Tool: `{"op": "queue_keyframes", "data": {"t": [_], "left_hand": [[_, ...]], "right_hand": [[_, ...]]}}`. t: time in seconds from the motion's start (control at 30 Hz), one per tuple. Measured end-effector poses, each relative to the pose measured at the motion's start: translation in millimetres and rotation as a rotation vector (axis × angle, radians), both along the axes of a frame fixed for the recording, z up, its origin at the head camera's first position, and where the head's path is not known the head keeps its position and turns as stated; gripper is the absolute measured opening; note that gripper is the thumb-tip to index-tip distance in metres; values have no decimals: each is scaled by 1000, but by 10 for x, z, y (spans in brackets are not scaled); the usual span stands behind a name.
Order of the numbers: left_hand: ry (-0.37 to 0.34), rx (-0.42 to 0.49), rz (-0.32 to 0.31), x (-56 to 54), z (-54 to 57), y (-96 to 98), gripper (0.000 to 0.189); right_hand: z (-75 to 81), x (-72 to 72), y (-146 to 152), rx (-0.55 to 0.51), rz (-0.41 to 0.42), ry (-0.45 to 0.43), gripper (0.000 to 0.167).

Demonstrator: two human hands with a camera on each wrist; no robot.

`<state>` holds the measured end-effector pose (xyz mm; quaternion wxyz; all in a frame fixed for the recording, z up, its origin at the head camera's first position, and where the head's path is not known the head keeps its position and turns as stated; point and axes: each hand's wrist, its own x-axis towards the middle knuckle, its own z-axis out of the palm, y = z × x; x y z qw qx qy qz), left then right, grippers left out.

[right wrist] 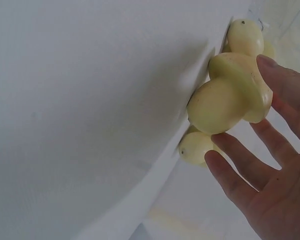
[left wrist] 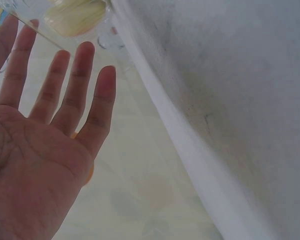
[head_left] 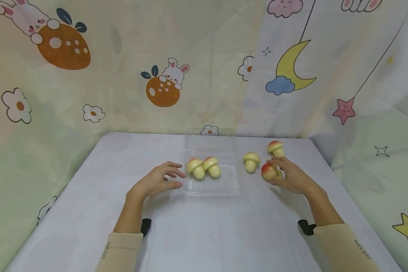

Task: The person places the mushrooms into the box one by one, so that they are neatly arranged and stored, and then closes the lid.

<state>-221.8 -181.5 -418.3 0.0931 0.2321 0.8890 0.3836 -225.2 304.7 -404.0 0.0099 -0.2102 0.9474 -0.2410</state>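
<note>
A clear plastic box [head_left: 229, 179] with its lid folded back stands mid-table, two toy mushrooms [head_left: 198, 172] side by side in its left half. By its left wall my left hand [head_left: 159, 179] is held with fingers spread and nothing in the palm. My right hand [head_left: 290, 177] has thumb and fingers around a red-and-yellow toy mushroom [head_left: 269, 171], whose pale stem [right wrist: 215, 105] faces the right wrist camera. Close by are another toy mushroom [head_left: 251, 162], between box and hand, and a red-topped one [head_left: 275, 147] just beyond the fingers.
A white cloth covers the table [head_left: 204, 234], whose far edge meets a printed curtain [head_left: 210, 75]. The curtain also hangs along both sides. Each wrist carries a small black camera mount [head_left: 306, 227].
</note>
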Motion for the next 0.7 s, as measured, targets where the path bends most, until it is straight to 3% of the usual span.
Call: {"op": "queue_keyframes", "data": {"t": [0.43, 0.7], "left_hand": [[5, -7, 2, 11, 14, -2, 30], [-2, -7, 8, 13, 21, 10, 30]], "right_hand": [[-115, -22, 18, -12, -8, 41, 60], [-92, -31, 2, -38, -38, -7, 51]]}}
